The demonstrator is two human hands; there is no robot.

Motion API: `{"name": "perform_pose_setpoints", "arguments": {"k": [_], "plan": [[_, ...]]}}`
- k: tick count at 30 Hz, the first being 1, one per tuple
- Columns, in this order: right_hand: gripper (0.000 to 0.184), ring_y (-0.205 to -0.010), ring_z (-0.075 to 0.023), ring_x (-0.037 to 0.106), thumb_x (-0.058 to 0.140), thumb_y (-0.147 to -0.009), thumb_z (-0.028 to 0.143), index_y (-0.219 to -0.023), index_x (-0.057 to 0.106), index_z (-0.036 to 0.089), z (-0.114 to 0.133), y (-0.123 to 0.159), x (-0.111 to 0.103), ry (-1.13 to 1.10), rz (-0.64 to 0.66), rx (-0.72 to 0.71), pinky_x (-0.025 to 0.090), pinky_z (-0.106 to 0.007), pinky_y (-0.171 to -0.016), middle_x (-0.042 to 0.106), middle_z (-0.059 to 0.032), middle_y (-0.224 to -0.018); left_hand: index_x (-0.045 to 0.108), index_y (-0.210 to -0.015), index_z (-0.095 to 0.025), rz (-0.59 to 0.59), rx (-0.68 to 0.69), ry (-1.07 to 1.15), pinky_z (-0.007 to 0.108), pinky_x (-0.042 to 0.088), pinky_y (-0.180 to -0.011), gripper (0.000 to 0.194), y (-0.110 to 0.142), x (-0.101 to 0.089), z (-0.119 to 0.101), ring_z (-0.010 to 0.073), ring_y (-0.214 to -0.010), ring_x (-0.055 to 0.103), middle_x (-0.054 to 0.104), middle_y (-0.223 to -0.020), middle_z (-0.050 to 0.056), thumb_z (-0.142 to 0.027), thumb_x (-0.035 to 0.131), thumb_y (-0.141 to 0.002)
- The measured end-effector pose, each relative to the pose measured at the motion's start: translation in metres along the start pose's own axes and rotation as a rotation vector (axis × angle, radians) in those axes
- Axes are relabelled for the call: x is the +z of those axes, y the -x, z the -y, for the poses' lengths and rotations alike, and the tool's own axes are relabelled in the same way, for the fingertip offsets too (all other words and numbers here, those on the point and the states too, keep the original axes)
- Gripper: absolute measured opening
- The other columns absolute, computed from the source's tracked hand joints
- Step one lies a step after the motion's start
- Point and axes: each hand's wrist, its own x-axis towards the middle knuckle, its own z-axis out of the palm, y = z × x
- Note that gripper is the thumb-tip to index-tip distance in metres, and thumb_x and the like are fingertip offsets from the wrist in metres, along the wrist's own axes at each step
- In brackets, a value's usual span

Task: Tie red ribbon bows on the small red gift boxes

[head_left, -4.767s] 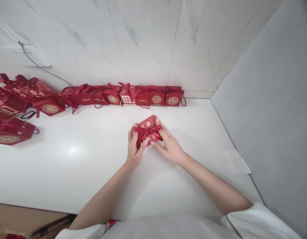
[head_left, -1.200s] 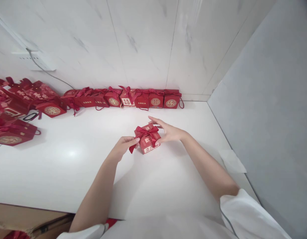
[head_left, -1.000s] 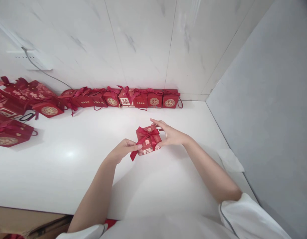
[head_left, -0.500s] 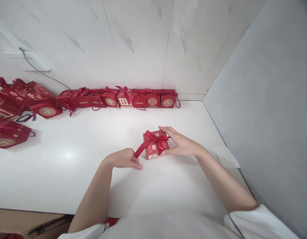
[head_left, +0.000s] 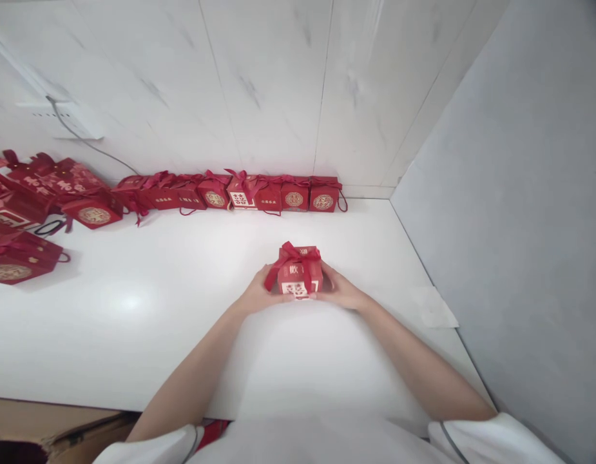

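A small red gift box (head_left: 287, 278) with white and gold characters is held between my two hands over the white table. Across its top a red ribbon (head_left: 302, 261) is tied in a bow. My left hand (head_left: 261, 290) grips the box's left side, its thumb along the lower front edge. On the opposite side my right hand (head_left: 340, 289) holds the box in the same way. The box is tipped so that its white front panel shows. The backs of the fingers and the underside of the box are hidden.
Several red ribboned boxes (head_left: 296, 196) line the back wall. More red boxes (head_left: 95, 209) crowd the left end of the white table (head_left: 157, 309). A grey panel (head_left: 520, 193) bounds the right side. Below the front edge at left is a cardboard box (head_left: 46, 422).
My left hand has let go of the ribbon tail and taken the box's left side. The right hand shifted its hold. The box has turned straight and tipped to show its front.
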Motion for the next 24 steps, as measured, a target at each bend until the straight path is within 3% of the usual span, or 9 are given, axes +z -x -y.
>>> {"name": "perform_pose_setpoints", "arguments": {"k": [5,10,24], "plan": [[0.066,-0.135,-0.0279,0.047,0.060,-0.089,0.050,-0.147,0.039,0.028,-0.004,-0.010,0.009,-0.180,-0.112,0.045,0.035,-0.047,-0.114,0.050,-0.0037,-0.147,0.062,-0.124,-0.016,-0.162,-0.024,0.110,0.045,0.049,-0.098,0.057,-0.014,0.008,0.014,0.0325,-0.113,0.062,0.068,-0.118,0.012,-0.052,0.064,-0.080],[0.054,-0.131,-0.0276,0.051,0.052,-0.093,0.053,-0.141,0.049,0.028,-0.004,-0.012,0.016,-0.161,-0.226,0.052,0.036,-0.045,-0.113,0.058,-0.0022,-0.139,0.066,-0.121,-0.019,-0.198,-0.047,0.032,0.041,0.049,-0.096,0.050,-0.017,0.013,0.021,0.0290,-0.108,0.064,0.070,-0.113,0.010,-0.053,0.049,-0.089],[0.062,-0.128,-0.0280,0.054,0.052,-0.091,0.059,-0.145,0.043,0.028,-0.009,-0.007,0.016,-0.060,-0.288,0.094,0.037,-0.046,-0.112,0.060,-0.0027,-0.137,0.064,-0.121,-0.016,-0.207,-0.007,-0.011,0.040,0.049,-0.095,0.054,-0.015,0.015,0.024,0.0285,-0.106,0.064,0.070,-0.116,0.010,-0.056,0.044,-0.091]]}}
